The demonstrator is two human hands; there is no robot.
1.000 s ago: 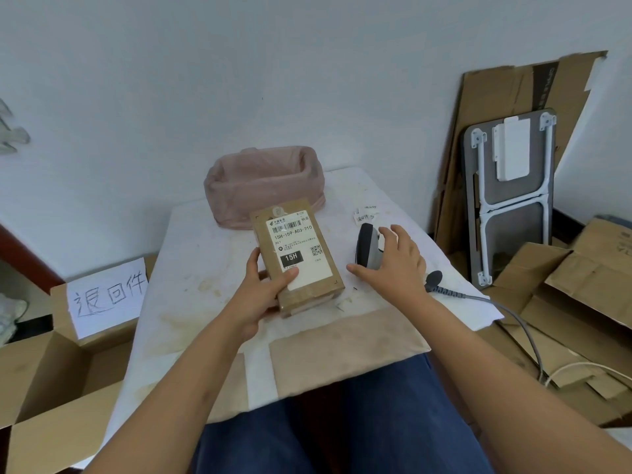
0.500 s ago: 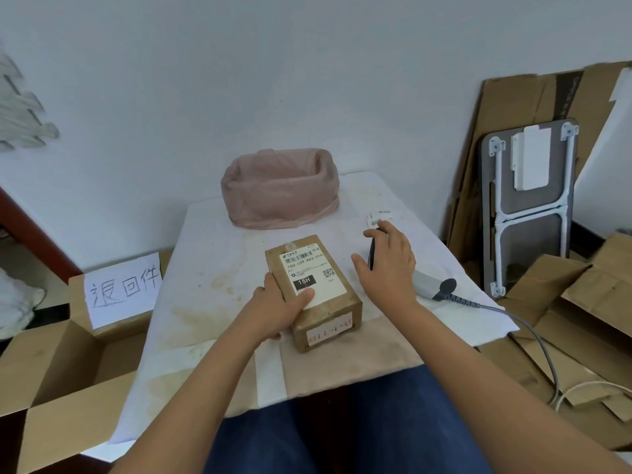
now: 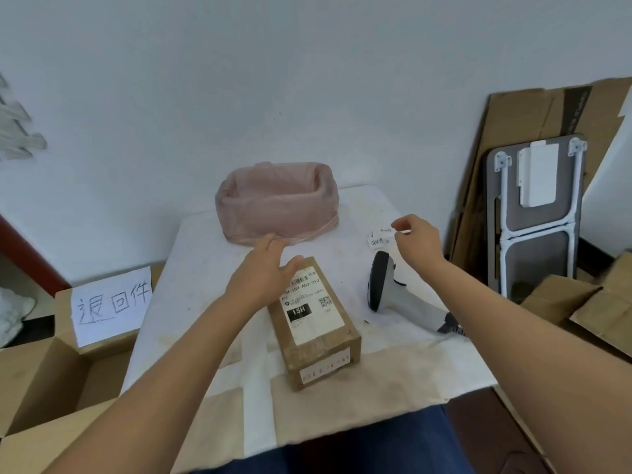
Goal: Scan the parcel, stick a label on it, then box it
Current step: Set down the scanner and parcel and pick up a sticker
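Our right hand [image 3: 415, 242] pinches a small label [image 3: 403, 230] lifted from the slips [image 3: 379, 239] on the table [image 3: 191, 268], ready for sticking. Our left hand [image 3: 263, 271], fingers spread, hovers over the parcel's [image 3: 316, 323] far end, likely to steady it. The scanner [image 3: 390, 289] lies just beside it.

This looks like a small parcel handling room. A handheld barcode scanner [image 3: 386, 289] lies on the cloth-covered table [image 3: 212, 254], flattened cardboard [image 3: 533, 131] leans on the white wall, and an open carton with a handwritten sign [image 3: 111, 304] stands by the table's left edge.
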